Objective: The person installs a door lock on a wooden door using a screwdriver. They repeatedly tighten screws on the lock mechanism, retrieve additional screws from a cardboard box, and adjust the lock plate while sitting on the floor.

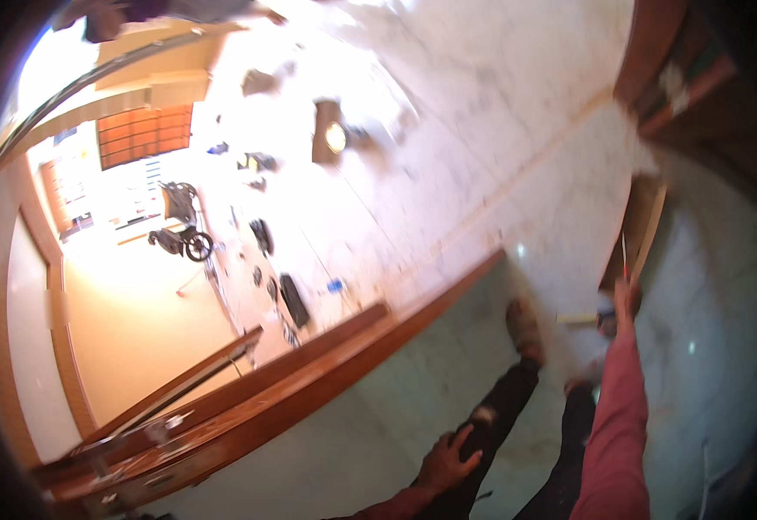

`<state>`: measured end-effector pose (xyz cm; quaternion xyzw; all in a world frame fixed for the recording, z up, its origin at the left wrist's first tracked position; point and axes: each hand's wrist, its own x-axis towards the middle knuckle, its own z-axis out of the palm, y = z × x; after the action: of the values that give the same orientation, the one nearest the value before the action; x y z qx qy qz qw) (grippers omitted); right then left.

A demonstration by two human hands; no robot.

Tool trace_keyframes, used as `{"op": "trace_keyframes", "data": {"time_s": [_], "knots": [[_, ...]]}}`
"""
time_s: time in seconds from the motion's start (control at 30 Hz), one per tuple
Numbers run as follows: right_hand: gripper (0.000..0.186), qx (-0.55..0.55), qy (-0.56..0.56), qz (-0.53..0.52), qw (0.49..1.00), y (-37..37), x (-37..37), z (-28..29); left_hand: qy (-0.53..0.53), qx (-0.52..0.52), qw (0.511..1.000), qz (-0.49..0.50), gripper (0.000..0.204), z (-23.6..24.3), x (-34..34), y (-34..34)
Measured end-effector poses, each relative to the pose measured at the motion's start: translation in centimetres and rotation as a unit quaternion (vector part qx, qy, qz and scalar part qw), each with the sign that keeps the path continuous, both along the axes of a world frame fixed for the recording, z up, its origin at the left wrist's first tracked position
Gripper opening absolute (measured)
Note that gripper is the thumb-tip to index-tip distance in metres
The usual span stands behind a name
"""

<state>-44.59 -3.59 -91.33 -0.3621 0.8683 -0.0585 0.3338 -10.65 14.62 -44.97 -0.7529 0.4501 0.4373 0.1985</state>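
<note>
From where I sit, the feed shows two bare hands over a pale floor (448, 351). Right of centre, I have the right grip (628, 299) clamped on a thin tool (626, 270), red where it meets the fingers, its narrow shaft pointing up the frame. The tool lies across my view of a brown wooden piece (623, 247) with a lighter long edge; I cannot tell whether the shaft touches it. A red sleeve (617, 425) runs from that hand down to the lower edge.

Just left of the right grip I see a hammer (580, 320), its yellow handle pointing left and its dark head close by the hand; I cannot make out whether they touch.

At the bottom centre, the left grip (443, 468) rests on the left leg (507, 394), fingers apart and bent over the dark trousers near the knee, with nothing held. Above that knee in the frame is a brown shoe (522, 325).

A long wooden panel (335, 373) slants from the lower left towards the centre. Beyond it, on the left, I get a black wheeled chair (179, 230) and a black case (293, 299); at upper centre, a bright lamp (335, 137) glows beside a brown block (322, 117).
</note>
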Motion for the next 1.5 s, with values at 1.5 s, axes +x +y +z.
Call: {"op": "trace_keyframes", "data": {"time_s": [1.5], "knots": [[0.035,-0.301,-0.324,0.3,0.845,20.4,15.8,94.2,0.813,-0.28,0.356,0.366,0.018,46.1,9.0,1.4]]}}
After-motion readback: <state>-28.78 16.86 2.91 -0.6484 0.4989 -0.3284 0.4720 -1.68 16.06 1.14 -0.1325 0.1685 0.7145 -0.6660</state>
